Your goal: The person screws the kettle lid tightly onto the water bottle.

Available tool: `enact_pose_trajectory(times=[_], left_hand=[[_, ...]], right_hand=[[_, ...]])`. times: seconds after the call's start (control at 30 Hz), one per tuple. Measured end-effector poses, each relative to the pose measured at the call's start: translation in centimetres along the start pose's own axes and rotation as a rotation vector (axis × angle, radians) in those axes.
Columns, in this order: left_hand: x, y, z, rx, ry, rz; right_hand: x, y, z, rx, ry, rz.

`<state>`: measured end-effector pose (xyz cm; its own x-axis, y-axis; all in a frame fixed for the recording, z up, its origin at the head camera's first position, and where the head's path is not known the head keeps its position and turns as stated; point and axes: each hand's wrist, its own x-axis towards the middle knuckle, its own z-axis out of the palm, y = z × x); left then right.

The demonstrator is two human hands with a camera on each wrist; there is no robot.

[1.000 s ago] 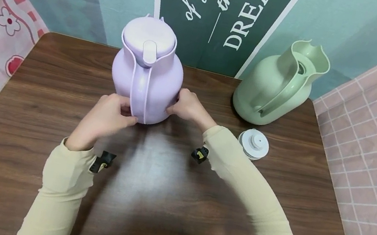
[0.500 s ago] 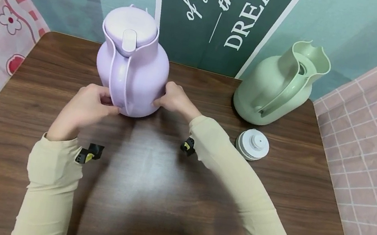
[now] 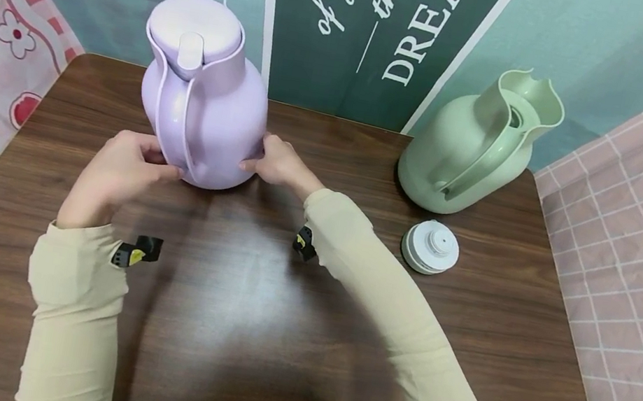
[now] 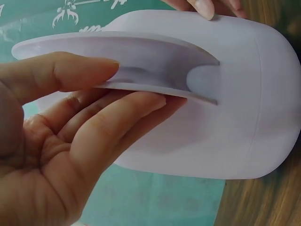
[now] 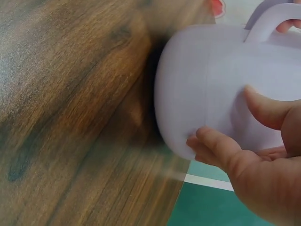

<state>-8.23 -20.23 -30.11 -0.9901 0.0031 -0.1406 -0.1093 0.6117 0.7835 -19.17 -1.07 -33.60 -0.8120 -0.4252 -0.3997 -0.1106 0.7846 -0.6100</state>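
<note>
- Head view: the lilac jug is up by the desk's back edge, toward the back left corner. Looks upright or close to it. Can't tell whether the base is touching the wood or a hair above it.
- Left hand has the lower part of the handle. Close up in the left wrist view, thumb and fingers are pinching just one edge of it, not wrapped round the whole thing.
- Right hand is low on the jug's right side, thumb and fingers spread apart and curled round the body, tips pressed against it.
- Lid sits in the jug's neck, fwiw.
- Step in hand, imo: shifting or steadying the jug two-handed. The low right-hand grip probably does most of the steadying, so I'd trust it for the weight and let the handle pinch just steer.
- That pinch looks like the weak spot. A fuller hold would likely stop the jug twisting.
- Go slow, level, and watch the wall behind the back edge.
- Plenty of room from the green jug near the back right corner and the white stopper in front of it.
</note>
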Motion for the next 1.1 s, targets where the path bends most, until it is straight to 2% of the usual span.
enact_pose_trajectory(times=[0.2, 0.57, 0.83, 1.1], left_hand=[[0.5, -0.8, -0.7, -0.042, -0.003, -0.054], [1.3, -1.5, -1.7, -0.084, 0.038, -0.069], [1.3, -1.6, -1.8, -0.117, 0.045, -0.074], [1.4, -1.8, -1.8, -0.110, 0.061, -0.076]], right_hand=[[0.5, -0.4, 0.5, -0.031, -0.024, -0.011], [1.3, -1.5, 0.6, -0.018, -0.049, 0.029], [1.5, -1.6, 0.4, -0.033, -0.064, 0.035], [1.3, -1.8, 0.3, 0.017, -0.067, 0.047]])
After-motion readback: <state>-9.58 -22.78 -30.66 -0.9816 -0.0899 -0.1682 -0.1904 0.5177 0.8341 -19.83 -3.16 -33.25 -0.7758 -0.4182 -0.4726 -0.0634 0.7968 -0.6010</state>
